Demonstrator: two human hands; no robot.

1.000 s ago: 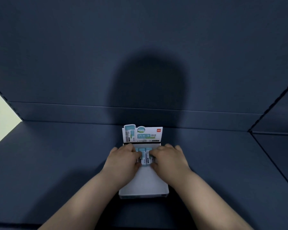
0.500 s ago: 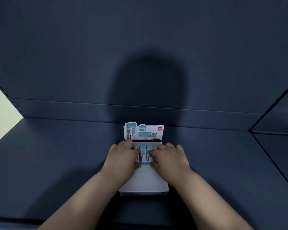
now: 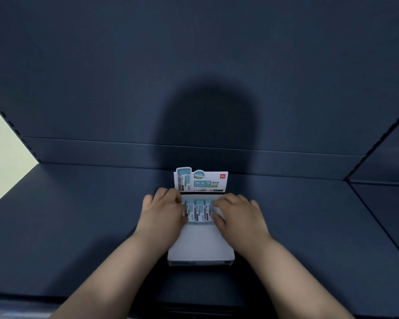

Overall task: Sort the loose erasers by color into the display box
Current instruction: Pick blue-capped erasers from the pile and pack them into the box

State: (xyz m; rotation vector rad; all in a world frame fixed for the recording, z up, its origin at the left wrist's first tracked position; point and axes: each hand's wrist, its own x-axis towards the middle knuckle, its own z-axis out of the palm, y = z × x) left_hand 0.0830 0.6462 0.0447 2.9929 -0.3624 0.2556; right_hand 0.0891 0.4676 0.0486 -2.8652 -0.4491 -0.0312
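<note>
A white display box (image 3: 200,247) with a printed header card (image 3: 203,180) lies on the dark blue shelf. Teal-and-white erasers (image 3: 199,211) stand side by side in a row at the box's far end, and three of them show between my hands. My left hand (image 3: 161,214) lies over the left end of the row, its fingertips touching the outermost eraser. At the right end my right hand (image 3: 238,216) does the same. The erasers under my fingers are hidden. The near half of the box floor is bare.
The dark blue shelf surface (image 3: 78,226) stretches left and right of the box, with a back wall (image 3: 194,65) close behind the header card. A pale opening (image 3: 5,157) shows at the far left. A side panel (image 3: 389,203) angles in on the right.
My hands have spread apart along the row, so three erasers show between them instead of two. The box has stayed in place.
</note>
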